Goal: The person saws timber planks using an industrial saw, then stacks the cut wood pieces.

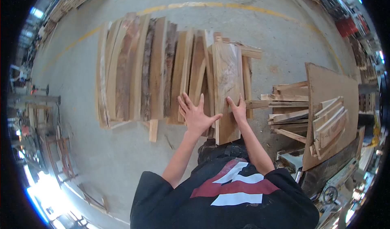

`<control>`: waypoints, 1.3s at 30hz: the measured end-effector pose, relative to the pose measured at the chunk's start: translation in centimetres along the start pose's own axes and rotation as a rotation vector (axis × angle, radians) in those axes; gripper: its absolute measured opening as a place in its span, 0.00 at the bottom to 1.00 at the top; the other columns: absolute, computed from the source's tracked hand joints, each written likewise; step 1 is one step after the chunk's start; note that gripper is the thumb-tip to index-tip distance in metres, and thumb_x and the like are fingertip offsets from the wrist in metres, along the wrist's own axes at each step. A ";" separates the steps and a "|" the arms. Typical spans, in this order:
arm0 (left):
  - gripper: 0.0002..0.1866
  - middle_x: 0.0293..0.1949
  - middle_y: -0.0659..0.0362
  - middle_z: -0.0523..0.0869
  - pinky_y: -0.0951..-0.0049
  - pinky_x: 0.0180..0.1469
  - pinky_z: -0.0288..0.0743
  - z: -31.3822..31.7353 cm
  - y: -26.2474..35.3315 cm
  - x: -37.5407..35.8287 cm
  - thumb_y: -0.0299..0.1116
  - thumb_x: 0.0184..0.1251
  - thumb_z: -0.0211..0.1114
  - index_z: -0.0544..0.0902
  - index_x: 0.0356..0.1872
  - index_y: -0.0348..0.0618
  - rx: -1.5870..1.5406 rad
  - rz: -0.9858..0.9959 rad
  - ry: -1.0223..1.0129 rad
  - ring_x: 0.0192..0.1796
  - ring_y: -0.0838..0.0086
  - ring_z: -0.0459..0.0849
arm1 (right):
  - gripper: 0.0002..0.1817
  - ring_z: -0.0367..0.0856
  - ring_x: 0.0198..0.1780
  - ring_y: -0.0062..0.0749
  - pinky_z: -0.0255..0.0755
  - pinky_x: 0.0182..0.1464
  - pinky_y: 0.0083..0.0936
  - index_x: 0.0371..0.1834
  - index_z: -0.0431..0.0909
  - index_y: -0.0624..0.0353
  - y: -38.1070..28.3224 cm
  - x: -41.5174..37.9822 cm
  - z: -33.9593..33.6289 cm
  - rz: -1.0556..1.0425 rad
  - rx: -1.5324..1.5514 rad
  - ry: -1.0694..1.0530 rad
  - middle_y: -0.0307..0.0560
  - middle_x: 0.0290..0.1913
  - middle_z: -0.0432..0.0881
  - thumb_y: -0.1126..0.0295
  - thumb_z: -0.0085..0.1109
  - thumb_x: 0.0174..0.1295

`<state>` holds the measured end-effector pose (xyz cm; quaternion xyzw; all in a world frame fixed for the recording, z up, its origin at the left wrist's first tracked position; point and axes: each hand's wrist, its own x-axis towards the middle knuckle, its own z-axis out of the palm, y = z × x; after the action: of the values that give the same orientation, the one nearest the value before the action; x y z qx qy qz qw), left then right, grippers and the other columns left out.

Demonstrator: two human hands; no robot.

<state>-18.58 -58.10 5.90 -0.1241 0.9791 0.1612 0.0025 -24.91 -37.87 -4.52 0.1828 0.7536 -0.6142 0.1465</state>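
A wide, pale wooden board lies lengthwise in front of me, its near end close to my body. My right hand is at the board's right edge, thumb on its face and fingers along the side, some of them hidden. Fingers spread wide, my left hand rests over the neighbouring boards, and its thumb tip reaches the wide board's left edge. To the left runs a row of rough planks, some with dark bark edges.
Crosswise timbers stick out right of the row. A short wood piece juts below it. At right stand a large brown panel, stacked lumber and a bundle of offcuts. A yellow line crosses the concrete floor.
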 end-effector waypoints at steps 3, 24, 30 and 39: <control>0.62 0.75 0.32 0.53 0.36 0.73 0.52 0.7 1.3 0.6 0.71 0.45 0.75 0.63 0.77 0.43 -0.034 0.042 0.020 0.76 0.35 0.52 | 0.59 0.70 0.73 0.49 0.63 0.73 0.37 0.77 0.62 0.66 0.8 1.0 -2.0 -0.001 -0.216 0.100 0.63 0.71 0.72 0.35 0.74 0.51; 0.61 0.64 0.32 0.73 0.51 0.69 0.68 2.4 -0.6 5.1 0.50 0.39 0.86 0.62 0.71 0.24 -0.416 -0.277 -0.184 0.69 0.45 0.71 | 0.44 0.81 0.60 0.35 0.75 0.62 0.34 0.68 0.71 0.63 6.1 -1.4 -4.9 0.327 0.646 -0.040 0.48 0.61 0.81 0.45 0.77 0.56; 0.65 0.68 0.33 0.71 0.48 0.80 0.49 7.1 2.4 1.8 0.55 0.37 0.86 0.61 0.73 0.27 -0.054 -0.144 0.039 0.74 0.42 0.65 | 0.41 0.84 0.55 0.35 0.77 0.60 0.31 0.63 0.76 0.68 4.9 -3.2 -10.1 0.185 0.439 0.050 0.49 0.56 0.85 0.49 0.79 0.54; 0.69 0.71 0.39 0.64 0.45 0.74 0.58 9.7 4.0 1.4 0.56 0.33 0.87 0.58 0.77 0.35 0.067 -0.335 0.111 0.72 0.43 0.63 | 0.44 0.82 0.58 0.33 0.73 0.63 0.30 0.64 0.76 0.69 -1.0 -7.3 -23.2 -0.014 0.420 0.161 0.51 0.58 0.84 0.49 0.81 0.51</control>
<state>-21.22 -51.69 -2.08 -0.2943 0.9481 0.1189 -0.0205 -18.77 -15.98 4.29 0.2523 0.6197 -0.7421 0.0401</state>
